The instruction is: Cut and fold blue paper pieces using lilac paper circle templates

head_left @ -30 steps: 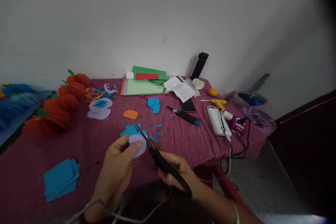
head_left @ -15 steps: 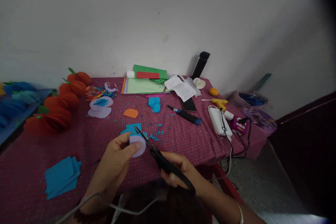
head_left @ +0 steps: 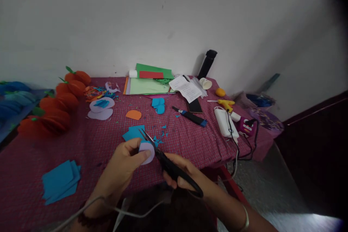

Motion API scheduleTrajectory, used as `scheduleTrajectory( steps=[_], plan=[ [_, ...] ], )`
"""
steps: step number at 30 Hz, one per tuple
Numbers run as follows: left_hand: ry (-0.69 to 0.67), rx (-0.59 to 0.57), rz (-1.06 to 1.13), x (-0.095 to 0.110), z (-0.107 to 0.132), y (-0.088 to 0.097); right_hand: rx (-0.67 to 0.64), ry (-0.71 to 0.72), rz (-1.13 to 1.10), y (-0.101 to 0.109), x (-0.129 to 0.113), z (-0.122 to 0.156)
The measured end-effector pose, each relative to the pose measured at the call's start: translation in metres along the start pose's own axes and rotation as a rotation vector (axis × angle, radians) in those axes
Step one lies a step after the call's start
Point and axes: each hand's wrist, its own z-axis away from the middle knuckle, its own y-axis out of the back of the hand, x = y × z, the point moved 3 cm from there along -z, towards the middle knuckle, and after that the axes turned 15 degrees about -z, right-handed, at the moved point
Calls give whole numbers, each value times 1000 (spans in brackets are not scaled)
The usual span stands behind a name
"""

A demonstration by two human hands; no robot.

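My left hand [head_left: 123, 165] pinches a small pale lilac paper disc [head_left: 148, 151] with blue paper behind it, just above the red checked tablecloth [head_left: 89, 141]. My right hand [head_left: 185, 174] grips black scissors [head_left: 165, 159], whose blades point up and left along the disc's right edge. A blue paper piece [head_left: 133, 132] and small blue scraps [head_left: 160, 137] lie on the cloth just beyond the disc.
Orange paper pumpkins [head_left: 54, 108] line the left side. A stack of blue squares [head_left: 59, 181] lies near left. Coloured paper sheets [head_left: 148, 83], a black utility knife [head_left: 190, 116], a yellow glue gun [head_left: 224, 104], a white power bank [head_left: 225, 122] and cables sit at the back and right.
Both hands with the disc and scissors have stayed together, shifting slightly right. The view has tipped a little, so the table items sit higher and further left in the picture.
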Motion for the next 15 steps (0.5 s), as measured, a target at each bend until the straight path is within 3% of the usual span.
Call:
scheduleTrajectory(
  steps=[7,15],
  plan=[
    [18,-10,16,-1,-2,-1,84,37,42,9,6,0],
    [51,-25,16,0,0,2,51,33,55,11,1,3]
  ],
)
